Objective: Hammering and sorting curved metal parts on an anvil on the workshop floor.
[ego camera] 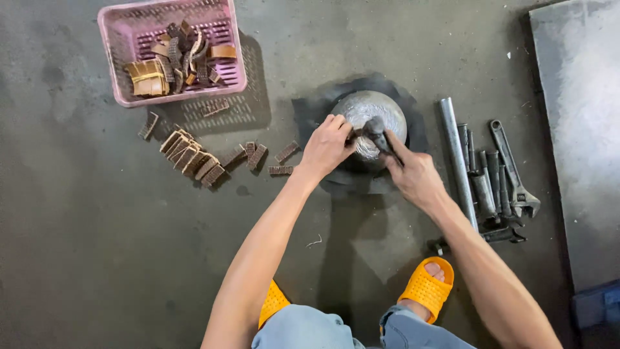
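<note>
Right hand grips hammer — left hand steadies dome

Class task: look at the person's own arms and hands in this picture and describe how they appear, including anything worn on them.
Both arms are bare from above the elbow down; no sleeve shows. The left hand and right hand are ungloved, and no watch, ring or wristband is visible on either wrist. Both forearms look lean. Any finer marks are too small to tell.
</note>
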